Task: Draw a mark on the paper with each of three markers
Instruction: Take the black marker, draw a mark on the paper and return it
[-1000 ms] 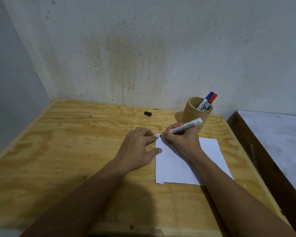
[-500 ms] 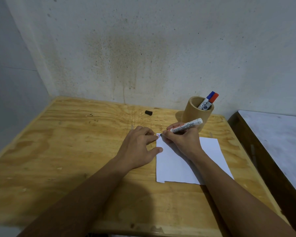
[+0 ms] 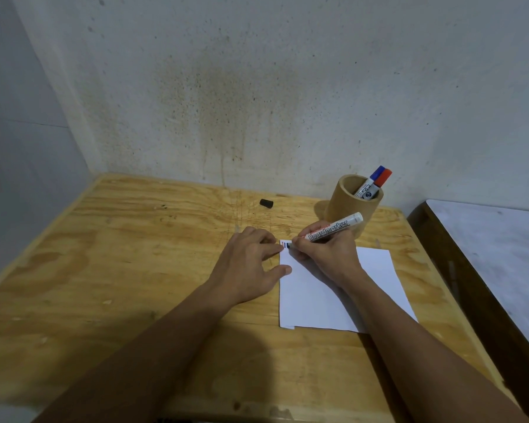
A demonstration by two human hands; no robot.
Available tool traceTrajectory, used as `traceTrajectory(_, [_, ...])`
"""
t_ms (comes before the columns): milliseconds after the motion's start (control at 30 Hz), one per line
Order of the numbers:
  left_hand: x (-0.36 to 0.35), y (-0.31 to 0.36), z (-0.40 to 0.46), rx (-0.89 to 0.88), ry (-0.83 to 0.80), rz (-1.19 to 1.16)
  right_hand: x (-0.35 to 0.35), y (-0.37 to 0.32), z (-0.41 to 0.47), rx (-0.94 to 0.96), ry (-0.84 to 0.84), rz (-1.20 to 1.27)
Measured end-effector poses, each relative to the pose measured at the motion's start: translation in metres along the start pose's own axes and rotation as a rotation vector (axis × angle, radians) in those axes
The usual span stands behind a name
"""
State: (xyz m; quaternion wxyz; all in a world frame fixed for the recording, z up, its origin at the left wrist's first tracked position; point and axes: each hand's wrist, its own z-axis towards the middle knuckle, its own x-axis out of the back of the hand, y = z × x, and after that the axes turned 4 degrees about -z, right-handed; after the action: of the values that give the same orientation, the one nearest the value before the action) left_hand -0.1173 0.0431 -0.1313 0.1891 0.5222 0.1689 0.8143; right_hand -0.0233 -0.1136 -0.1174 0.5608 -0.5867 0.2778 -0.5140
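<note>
A white sheet of paper (image 3: 318, 300) lies on the wooden table (image 3: 135, 270). My right hand (image 3: 327, 254) grips a white board marker (image 3: 333, 227) with its tip down on the paper's top left corner, where short red, blue and dark marks (image 3: 285, 244) show. My left hand (image 3: 248, 267) lies flat beside the sheet, its fingertips and thumb pressing the paper's left edge. A tan cylindrical cup (image 3: 348, 203) behind my right hand holds a blue-capped marker (image 3: 371, 180) and a red-capped marker (image 3: 384, 177). A black cap (image 3: 266, 203) lies loose on the table.
The table stands in a corner, with a stained wall (image 3: 226, 102) behind and another wall to the left. To the right, a dark-framed surface with a pale top (image 3: 486, 254) adjoins the table.
The marker tip has shifted slightly on the corner of the paper and the marks there are more visible. My left hand stays pressed on the sheet's edge.
</note>
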Motion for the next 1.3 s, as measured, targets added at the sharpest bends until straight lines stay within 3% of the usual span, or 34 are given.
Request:
traceTrajectory(233, [0.003,0.002,0.003,0.047,-0.016,-0.057,0.002,-0.004,0.0,-0.015,0.09,0.041])
traceTrajectory(333, [0.01,0.006,0.017,0.167,-0.017,-0.167,0.008,-0.012,-0.002,-0.033,0.177,0.227])
traceTrajectory(433, [0.015,-0.001,0.046,0.302,0.082,-0.273,0.016,-0.023,-0.004,-0.017,0.199,0.258])
traceTrajectory(633, [0.006,-0.032,0.097,0.274,-0.109,-0.049,0.035,-0.044,-0.004,-0.043,0.169,0.434])
traceTrajectory(733, [0.003,-0.039,0.101,0.26,-0.099,-0.03,0.042,-0.05,-0.006,-0.055,0.149,0.448])
traceTrajectory(900, [0.013,-0.026,0.09,0.321,-0.029,-0.274,0.046,-0.061,-0.007,-0.028,0.177,0.353])
traceTrajectory(1033, [0.032,0.006,0.076,0.414,0.052,-0.738,0.049,-0.075,-0.003,0.039,0.183,0.3])
traceTrajectory(1300, [0.057,0.037,0.067,0.269,0.028,-0.787,0.049,-0.096,-0.003,0.148,0.129,0.072])
